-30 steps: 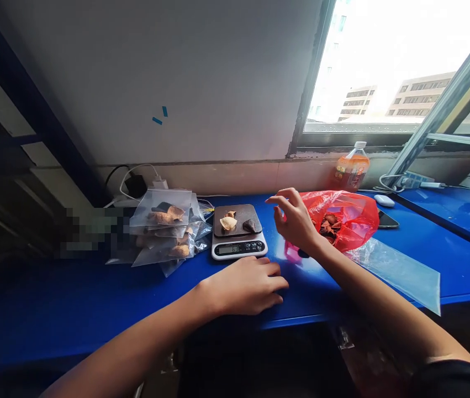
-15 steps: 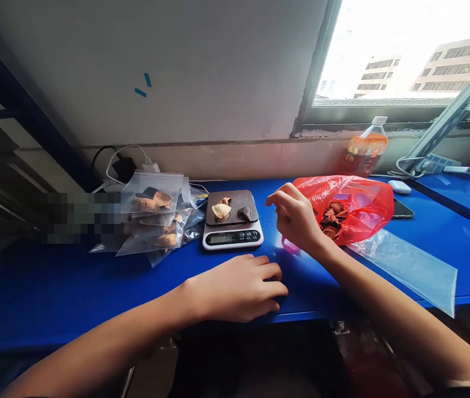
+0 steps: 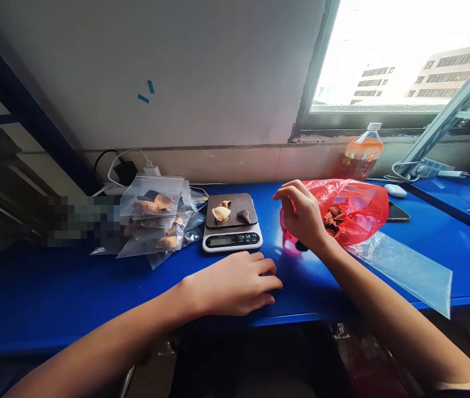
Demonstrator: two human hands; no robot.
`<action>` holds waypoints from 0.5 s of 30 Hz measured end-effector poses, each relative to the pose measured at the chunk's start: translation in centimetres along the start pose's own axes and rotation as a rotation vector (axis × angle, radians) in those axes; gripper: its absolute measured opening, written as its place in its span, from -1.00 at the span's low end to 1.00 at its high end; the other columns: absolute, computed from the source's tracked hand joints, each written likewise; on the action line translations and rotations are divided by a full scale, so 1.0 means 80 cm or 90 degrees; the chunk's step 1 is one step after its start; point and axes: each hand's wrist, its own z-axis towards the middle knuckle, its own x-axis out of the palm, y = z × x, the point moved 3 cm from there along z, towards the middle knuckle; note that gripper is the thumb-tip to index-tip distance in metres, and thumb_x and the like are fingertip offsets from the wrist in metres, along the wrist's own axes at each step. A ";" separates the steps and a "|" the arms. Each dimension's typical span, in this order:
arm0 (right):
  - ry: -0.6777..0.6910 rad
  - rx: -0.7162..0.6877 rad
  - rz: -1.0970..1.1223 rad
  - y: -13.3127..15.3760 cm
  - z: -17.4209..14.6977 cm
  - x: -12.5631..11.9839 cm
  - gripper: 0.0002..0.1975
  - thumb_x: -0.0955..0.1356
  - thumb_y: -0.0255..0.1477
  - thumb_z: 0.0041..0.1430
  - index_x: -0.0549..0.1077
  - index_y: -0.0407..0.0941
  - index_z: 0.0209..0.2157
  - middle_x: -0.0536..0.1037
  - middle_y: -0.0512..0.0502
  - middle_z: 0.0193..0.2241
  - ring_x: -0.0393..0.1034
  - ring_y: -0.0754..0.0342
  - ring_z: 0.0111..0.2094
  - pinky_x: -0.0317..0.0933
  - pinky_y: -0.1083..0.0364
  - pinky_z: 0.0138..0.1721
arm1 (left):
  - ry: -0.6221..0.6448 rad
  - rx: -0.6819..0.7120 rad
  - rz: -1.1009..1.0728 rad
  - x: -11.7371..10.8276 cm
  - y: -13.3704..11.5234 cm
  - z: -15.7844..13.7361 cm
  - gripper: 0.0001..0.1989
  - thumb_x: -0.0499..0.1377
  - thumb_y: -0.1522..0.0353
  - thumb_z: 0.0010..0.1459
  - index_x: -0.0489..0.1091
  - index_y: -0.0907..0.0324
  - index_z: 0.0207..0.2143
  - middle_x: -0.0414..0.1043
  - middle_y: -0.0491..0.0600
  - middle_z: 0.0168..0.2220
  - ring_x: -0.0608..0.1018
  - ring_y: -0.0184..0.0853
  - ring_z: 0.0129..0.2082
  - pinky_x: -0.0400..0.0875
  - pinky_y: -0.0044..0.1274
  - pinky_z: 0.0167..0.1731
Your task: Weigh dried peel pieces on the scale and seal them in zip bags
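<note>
My left hand [image 3: 241,283] lies on the blue table in front of the kitchen scale [image 3: 235,240], palm down, fingers slightly spread and bent, holding nothing visible. A pale curved dried piece [image 3: 221,213], a small brownish piece [image 3: 224,203] and a dark piece [image 3: 243,215] rest on the scale's plate. Right of the scale, my right hand [image 3: 301,213] hovers beside a red plastic bag [image 3: 369,207], fingers bent and apart. Under that hand shows a dark chunk [image 3: 301,246], partly hidden. Dark reddish dried pieces [image 3: 334,218] lie in the bag's open mouth.
Clear zip bags [image 3: 152,221] with dried pieces are piled left of the scale. A flat clear bag [image 3: 412,273] overhangs the table's front edge. Behind the red bag stand an orange drink bottle [image 3: 365,150], a white case [image 3: 395,190] and a phone [image 3: 399,212].
My right hand has shifted slightly right, with its fingers arched more. A dark chunk now shows beneath it. My left hand stays almost where it was, and the view has tilted a little.
</note>
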 end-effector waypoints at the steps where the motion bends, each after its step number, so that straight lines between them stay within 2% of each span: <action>1: -0.015 -0.002 -0.011 0.001 0.002 -0.004 -0.78 0.15 -0.59 0.26 0.36 -0.08 -0.34 0.41 -0.11 -0.35 0.35 0.08 -0.34 0.29 0.08 -0.30 | 0.000 -0.003 0.001 0.000 0.000 0.000 -0.78 0.13 0.31 0.25 0.45 0.15 -0.08 0.44 0.03 -0.10 0.49 -0.25 -0.23 0.40 -0.45 -0.25; 4: -0.090 -0.014 -0.066 0.000 0.011 -0.031 -0.78 0.14 -0.60 0.23 0.33 -0.07 -0.38 0.39 -0.10 -0.38 0.35 0.07 -0.34 0.30 0.06 -0.29 | 0.011 -0.005 -0.009 0.001 -0.001 0.000 -0.78 0.12 0.31 0.26 0.45 0.15 -0.08 0.44 0.03 -0.10 0.49 -0.25 -0.23 0.39 -0.46 -0.27; 7: -0.203 0.005 -0.139 -0.012 0.017 -0.083 -0.78 0.20 -0.63 0.12 0.35 -0.08 -0.48 0.43 -0.11 -0.41 0.38 0.05 -0.29 0.29 0.03 -0.22 | 0.012 0.000 -0.026 0.002 0.000 0.001 -0.80 0.12 0.31 0.26 0.45 0.15 -0.11 0.44 0.03 -0.12 0.48 -0.25 -0.21 0.39 -0.45 -0.20; 9: -0.280 0.078 -0.151 -0.030 0.013 -0.125 -0.78 0.22 -0.66 0.04 0.37 -0.11 -0.54 0.45 -0.13 -0.43 0.40 0.06 -0.31 0.28 0.05 -0.25 | -0.019 -0.009 -0.031 0.000 0.005 -0.001 -0.79 0.12 0.32 0.26 0.43 0.15 -0.08 0.44 0.04 -0.10 0.46 -0.22 -0.12 0.36 -0.41 -0.09; 10: -0.289 0.141 -0.141 -0.042 0.009 -0.144 -0.79 0.23 -0.66 0.02 0.40 -0.13 -0.54 0.47 -0.15 -0.45 0.41 0.07 -0.36 0.28 0.07 -0.31 | -0.042 -0.020 -0.032 -0.002 0.010 -0.002 -0.77 0.12 0.33 0.27 0.42 0.15 -0.05 0.43 0.05 -0.08 0.44 -0.19 -0.08 0.34 -0.38 -0.03; 12: -0.203 0.287 -0.115 -0.068 -0.001 -0.169 -0.82 0.24 -0.63 0.01 0.46 -0.17 -0.45 0.51 -0.19 -0.45 0.41 0.11 -0.45 0.26 0.12 -0.42 | -0.083 -0.053 -0.031 -0.008 0.021 -0.006 -0.73 0.10 0.33 0.28 0.39 0.15 0.01 0.40 0.07 -0.03 0.41 -0.16 -0.01 0.31 -0.32 0.03; 13: -0.111 0.343 -0.106 -0.079 -0.007 -0.174 -0.81 0.25 -0.62 0.02 0.49 -0.19 -0.39 0.53 -0.21 -0.44 0.42 0.11 -0.46 0.25 0.13 -0.44 | -0.097 -0.068 -0.031 -0.010 0.025 -0.007 -0.72 0.09 0.34 0.28 0.38 0.15 0.02 0.40 0.08 -0.01 0.40 -0.16 0.01 0.30 -0.31 0.05; 15: 0.103 0.365 -0.151 -0.095 -0.018 -0.172 -0.77 0.25 -0.60 0.05 0.53 -0.21 -0.33 0.57 -0.22 -0.39 0.43 0.11 -0.43 0.25 0.14 -0.41 | -0.109 -0.080 -0.032 -0.014 0.031 -0.009 -0.73 0.08 0.35 0.29 0.39 0.15 0.02 0.40 0.08 -0.02 0.40 -0.16 0.02 0.30 -0.30 0.05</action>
